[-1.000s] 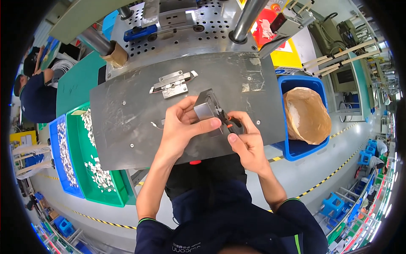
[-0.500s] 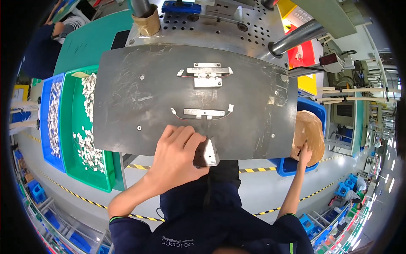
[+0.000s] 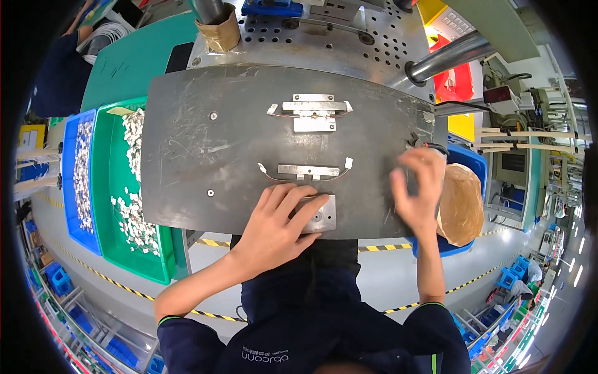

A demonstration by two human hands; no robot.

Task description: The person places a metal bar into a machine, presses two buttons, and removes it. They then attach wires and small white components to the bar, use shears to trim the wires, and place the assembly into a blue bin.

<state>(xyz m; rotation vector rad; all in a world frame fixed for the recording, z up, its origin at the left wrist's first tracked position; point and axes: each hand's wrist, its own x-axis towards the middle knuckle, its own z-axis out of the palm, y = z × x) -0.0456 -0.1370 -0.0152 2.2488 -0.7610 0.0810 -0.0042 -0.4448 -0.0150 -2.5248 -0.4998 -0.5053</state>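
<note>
My left hand (image 3: 277,224) holds a small silver metal bracket (image 3: 328,210) at the near edge of the dark grey board (image 3: 180,149), fingers over its top and thumb on the near side. My right hand (image 3: 422,190) hovers over the board's right side, slightly blurred, thumb and fingers apart. Just beyond its fingertips is a dark piece with a cable (image 3: 418,142); its kind is unclear. A slim metal bar (image 3: 308,169) with thin wires and white connectors lies in the middle. Farther back, a similar wired bar (image 3: 317,106) sits on a silver metal block (image 3: 314,124).
A green bin (image 3: 165,249) and a blue bin (image 3: 70,181) with many small white parts stand at the left. At the right is a blue bin (image 3: 476,163) with brown paper (image 3: 461,212) in it. Behind the board are a perforated metal plate (image 3: 336,47) and metal posts (image 3: 451,59).
My right hand has come out of the paper-lined bin onto the board, where a dark piece with a cable now shows. My left hand has lowered the bracket, which now lies flatter.
</note>
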